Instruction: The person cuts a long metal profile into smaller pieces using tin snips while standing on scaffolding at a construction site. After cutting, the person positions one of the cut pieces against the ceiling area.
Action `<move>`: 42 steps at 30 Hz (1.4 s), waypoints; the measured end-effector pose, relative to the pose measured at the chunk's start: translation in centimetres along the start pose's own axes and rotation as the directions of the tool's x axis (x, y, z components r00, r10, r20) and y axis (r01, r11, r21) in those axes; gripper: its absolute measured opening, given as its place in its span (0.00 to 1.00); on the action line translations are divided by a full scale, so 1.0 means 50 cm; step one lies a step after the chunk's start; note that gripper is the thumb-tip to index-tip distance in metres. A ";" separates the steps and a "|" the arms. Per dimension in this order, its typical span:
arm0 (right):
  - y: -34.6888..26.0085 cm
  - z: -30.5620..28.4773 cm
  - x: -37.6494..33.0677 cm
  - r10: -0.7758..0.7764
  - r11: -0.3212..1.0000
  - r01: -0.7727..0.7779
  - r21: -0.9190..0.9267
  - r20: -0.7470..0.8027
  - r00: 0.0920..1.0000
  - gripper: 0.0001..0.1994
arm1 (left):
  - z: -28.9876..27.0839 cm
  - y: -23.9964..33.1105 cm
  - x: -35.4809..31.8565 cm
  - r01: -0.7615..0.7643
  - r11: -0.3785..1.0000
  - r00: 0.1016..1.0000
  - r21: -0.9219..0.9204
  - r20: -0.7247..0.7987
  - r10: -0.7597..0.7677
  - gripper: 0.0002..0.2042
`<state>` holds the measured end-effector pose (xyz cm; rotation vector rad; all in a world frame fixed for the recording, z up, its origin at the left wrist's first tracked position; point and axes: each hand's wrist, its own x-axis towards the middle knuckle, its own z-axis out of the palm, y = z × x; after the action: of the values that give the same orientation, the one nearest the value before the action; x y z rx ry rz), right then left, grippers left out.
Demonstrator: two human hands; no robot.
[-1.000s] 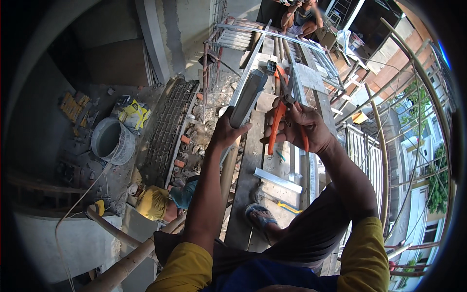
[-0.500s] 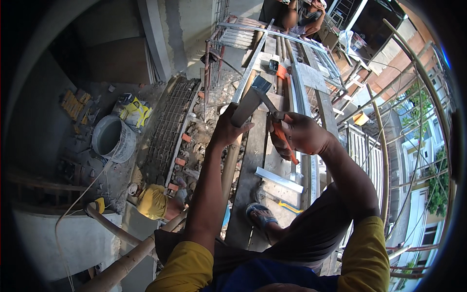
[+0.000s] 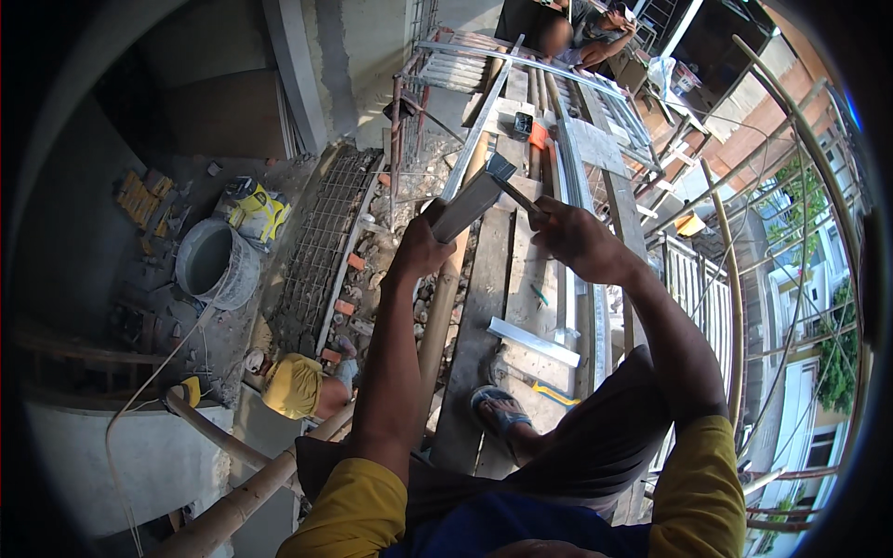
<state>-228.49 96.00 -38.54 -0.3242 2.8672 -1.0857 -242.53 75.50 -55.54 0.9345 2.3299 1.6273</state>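
Note:
My left hand [image 3: 423, 244] grips the near end of a grey metal channel [image 3: 470, 206], which slants up and away above the planks. At its far end a dark flap [image 3: 500, 166] stands bent. My right hand [image 3: 581, 240] is closed around tin snips [image 3: 521, 197], whose metal jaws reach the channel's right edge near that flap. The fingers hide the handles. Below my hands a short silver channel piece [image 3: 535, 344] lies on the boards, beside my sandalled foot [image 3: 502, 414].
Long metal channels [image 3: 581, 172] run along the planks [image 3: 474, 344]. An orange object [image 3: 538, 136] and a black box [image 3: 523, 124] lie farther off. One person [image 3: 600, 37] sits at the far end; another in yellow [image 3: 293, 386] is lower left, near a bucket [image 3: 219, 265]. Bamboo poles [image 3: 730, 242] stand right.
My right hand has turned and moved slightly up, so the snips' orange handles no longer show. The channel is tilted differently, and its end flap looks narrower.

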 end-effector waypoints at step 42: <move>-0.002 0.029 0.005 -0.018 0.522 -0.428 0.738 0.511 0.860 0.18 | 0.005 0.013 -0.003 -0.163 0.986 0.980 -0.036 -0.121 0.157 0.19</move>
<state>-228.54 94.91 -39.55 -0.1142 1.6176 -1.8449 -242.05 75.77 -55.08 1.0688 2.3350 1.8367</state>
